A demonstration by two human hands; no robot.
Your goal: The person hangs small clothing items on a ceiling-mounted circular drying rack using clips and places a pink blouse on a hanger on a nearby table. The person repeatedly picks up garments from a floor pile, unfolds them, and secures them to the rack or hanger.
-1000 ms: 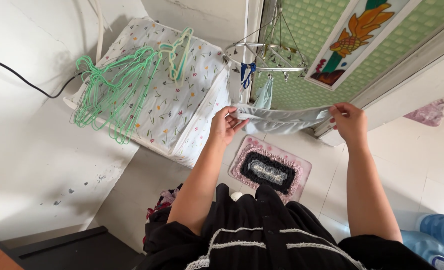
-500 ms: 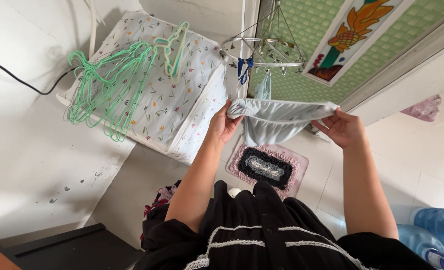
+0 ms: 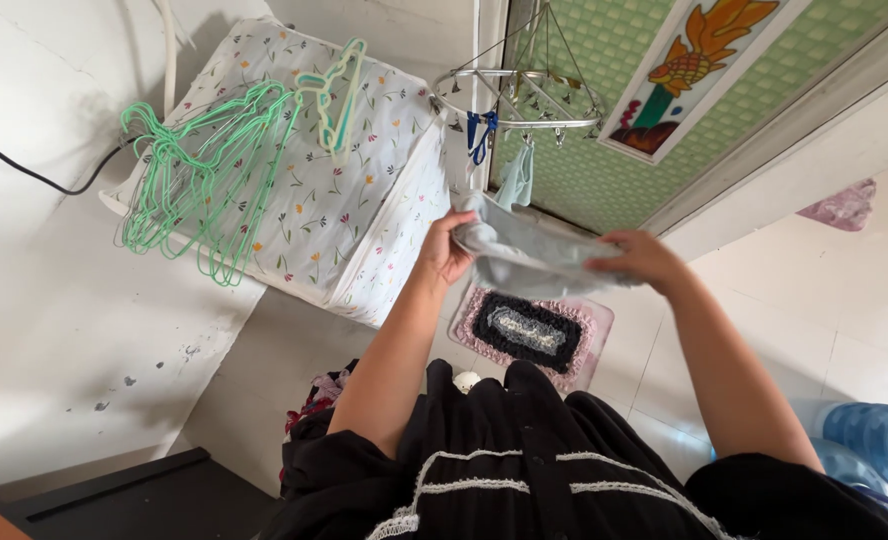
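Both hands clamp the grey garment just under the clip ring: left hand, right hand, close together, mid-fold.

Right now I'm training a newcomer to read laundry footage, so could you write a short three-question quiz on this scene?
1. True or false: both the left hand and the right hand grip the pale grey fabric garment.
2. What lies on the floral-print white cover? A) green wire hangers B) folded towels C) shoes
3. Fill in: the round metal clip drying rack hangs ____ the hands.

Key: 1 true; 2 A; 3 above.
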